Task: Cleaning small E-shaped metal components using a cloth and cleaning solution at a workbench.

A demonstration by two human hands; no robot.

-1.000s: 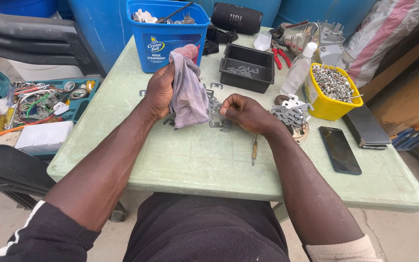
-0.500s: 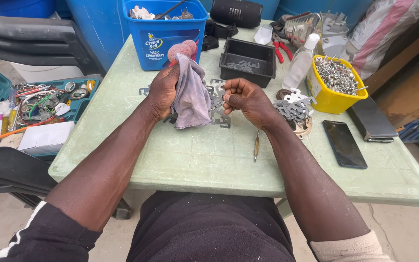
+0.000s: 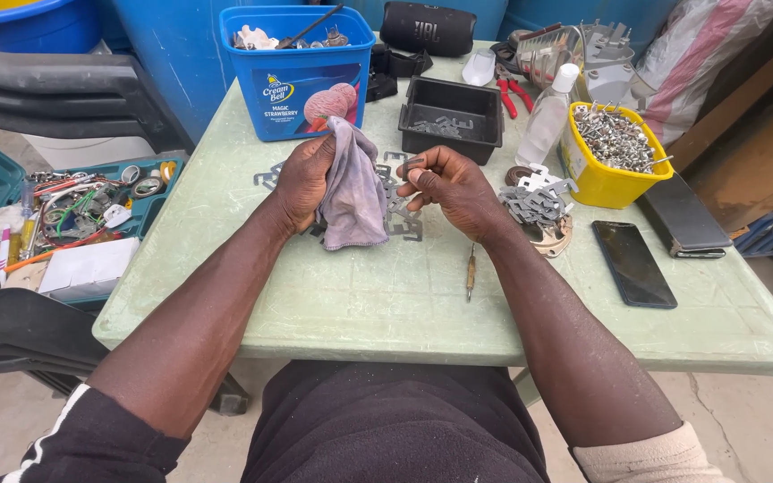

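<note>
My left hand point(image 3: 301, 179) grips a crumpled grey-mauve rag point(image 3: 352, 192) above the pale green table point(image 3: 386, 304). My right hand point(image 3: 445, 183) is raised just to the right of the rag, its fingers pinched on a small flat metal bracket point(image 3: 411, 165). A loose pile of similar metal brackets point(image 3: 400, 215) lies on the table under and between both hands. A small screwdriver point(image 3: 471, 271) lies on the table in front of my right wrist.
A blue tub point(image 3: 297, 72), black tray point(image 3: 451, 118), clear bottle point(image 3: 547, 116) and yellow tub of screws point(image 3: 615, 152) stand at the back. More brackets point(image 3: 534, 201), a black phone point(image 3: 633, 263) and a dark case point(image 3: 682, 219) lie right. An open toolbox point(image 3: 73, 206) sits left.
My right hand has lifted off the bracket pile with one bracket pinched in its fingers and come up beside the rag. The left hand with the rag has barely moved.
</note>
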